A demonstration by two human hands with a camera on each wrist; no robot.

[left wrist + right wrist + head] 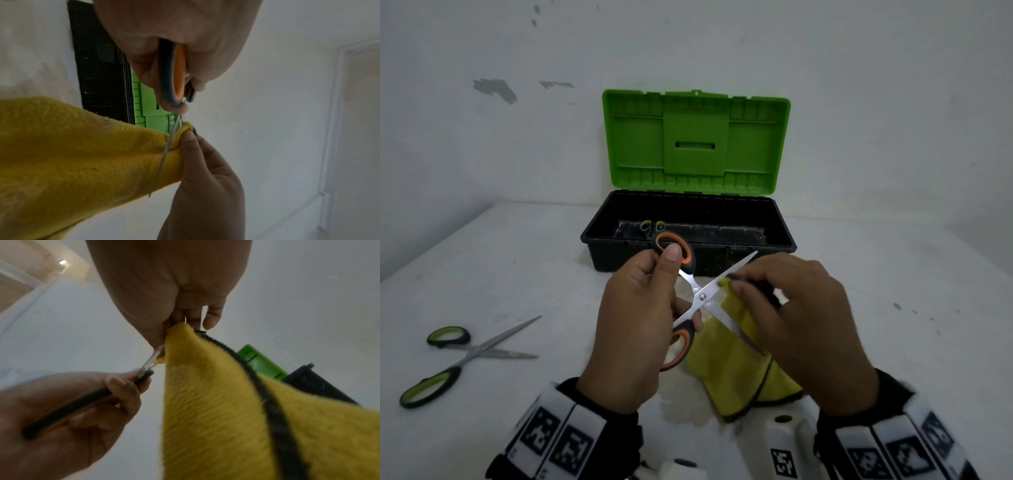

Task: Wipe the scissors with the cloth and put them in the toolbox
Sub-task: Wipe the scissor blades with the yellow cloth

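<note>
My right hand (801, 308): fingers pinching yellow cloth (743, 373) onto one blade. My left hand (637, 318): gripping orange-handled scissors (700, 297), blades spread, before open toolbox (688, 253). Green-handled scissors (462, 356): on table (517, 260), left.

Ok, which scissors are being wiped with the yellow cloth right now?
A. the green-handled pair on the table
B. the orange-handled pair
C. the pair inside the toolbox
B: the left hand holds the orange-handled scissors open while the right hand pinches the yellow cloth on one blade.
</note>
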